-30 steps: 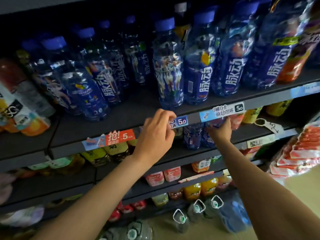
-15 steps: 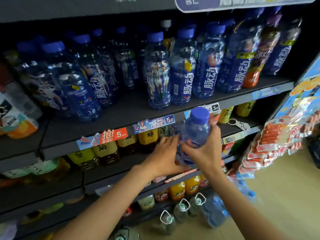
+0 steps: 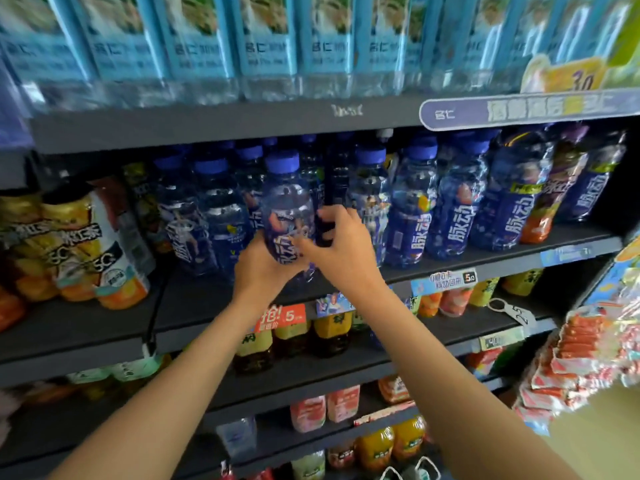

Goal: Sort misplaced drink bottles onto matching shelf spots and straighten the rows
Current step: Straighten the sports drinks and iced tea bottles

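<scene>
I am holding a blue drink bottle point(image 3: 285, 209) with a blue cap upright at the front of the middle shelf point(image 3: 502, 261), in a gap in the row of matching blue bottles point(image 3: 408, 216). My left hand point(image 3: 259, 268) grips its lower part from the left. From the right, my right hand point(image 3: 341, 251) has its thumb on the label and its fingers curled at the bottle's side. The bottle's base is hidden behind my hands. An orange-bottomed bottle point(image 3: 547, 206) stands among the blue ones at the right end.
Orange-and-white bottles point(image 3: 86, 244) fill the shelf's left part. Light blue water bottles point(image 3: 263, 46) line the shelf above. Yellow tea bottles point(image 3: 332, 334) stand on the shelf below. Red snack packs point(image 3: 588, 358) hang at the right.
The blue bottle came off the lower shelf in my right hand and rose to the middle shelf. My left hand moved onto its lower part. My view tilted upward.
</scene>
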A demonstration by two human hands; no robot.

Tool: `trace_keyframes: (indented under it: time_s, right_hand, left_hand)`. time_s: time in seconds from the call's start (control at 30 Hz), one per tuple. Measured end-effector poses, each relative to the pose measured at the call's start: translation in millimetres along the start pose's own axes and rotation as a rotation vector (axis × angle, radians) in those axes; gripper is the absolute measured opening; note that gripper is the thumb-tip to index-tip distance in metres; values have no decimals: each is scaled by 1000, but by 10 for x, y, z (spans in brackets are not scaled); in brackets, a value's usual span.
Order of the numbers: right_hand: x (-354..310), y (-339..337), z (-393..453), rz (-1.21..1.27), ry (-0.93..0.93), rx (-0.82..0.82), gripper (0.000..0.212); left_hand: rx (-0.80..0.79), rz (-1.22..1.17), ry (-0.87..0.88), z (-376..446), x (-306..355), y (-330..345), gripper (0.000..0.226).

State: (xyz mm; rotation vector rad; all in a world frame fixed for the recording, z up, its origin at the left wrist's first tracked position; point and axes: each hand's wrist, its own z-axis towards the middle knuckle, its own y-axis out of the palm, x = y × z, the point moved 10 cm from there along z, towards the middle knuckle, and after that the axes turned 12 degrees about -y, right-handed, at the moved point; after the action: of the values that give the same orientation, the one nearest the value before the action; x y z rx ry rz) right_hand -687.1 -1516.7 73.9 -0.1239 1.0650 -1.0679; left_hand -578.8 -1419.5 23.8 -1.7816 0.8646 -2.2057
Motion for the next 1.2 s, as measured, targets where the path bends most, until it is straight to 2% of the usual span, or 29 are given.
trace_keyframes:
  time_s: [0.07, 0.1, 0.13, 0.2, 0.3, 0.37, 0.47, 0.57, 0.67, 0.77, 0.87, 0.93, 1.1, 1.2]
  right_hand:
    - [324, -231, -192, 24, 72, 135, 10]
    - [574, -367, -332, 44, 143, 224, 6]
    - [823, -492, -480, 47, 215, 292, 11]
    - [1267, -655, -739, 7, 346, 342, 12]
    - [1802, -683, -1025, -119, 507, 260, 12]
    - [2142, -571, -1170, -172, 585, 138, 15]
    - [2637, -211, -1391, -110, 707, -75, 39]
    - [2912, 109, -1459, -23, 714, -100, 62]
    - [3021, 175, -1333, -69, 695, 46, 79]
    - [3091, 272, -1237, -52, 743, 183, 91]
    - [3172, 368, -1219, 35, 800, 296, 84]
    - [3177, 349, -1214, 67, 771, 327, 76]
    - [2905, 263, -1476, 48, 702, 187, 64]
    - [2631, 164, -1660, 14, 638, -19, 54]
  left_hand:
    - [11, 47, -25, 169, -58, 67, 57]
    - [19, 77, -28, 240, -57, 121, 59]
    - [27, 104, -28, 300, -35, 189, 59]
    - [42, 150, -30, 388, 43, 335, 60]
    - [51, 164, -51, 540, 151, 540, 61]
    - [40, 134, -88, 634, 177, 671, 63]
    - [99, 143, -103, 625, 204, 760, 69]
    - [141, 112, -88, 400, 152, 723, 65]
    - [175, 34, 77, 164, 163, 528, 47]
    - [212, 60, 220, -33, 204, 282, 37]
    - [219, 114, 295, -156, 168, 146, 35]
    - [225, 142, 307, -202, 91, 98, 35]
    - [223, 46, 318, -306, 20, 92, 34]
    - [1, -3, 364, -454, 73, 395, 38]
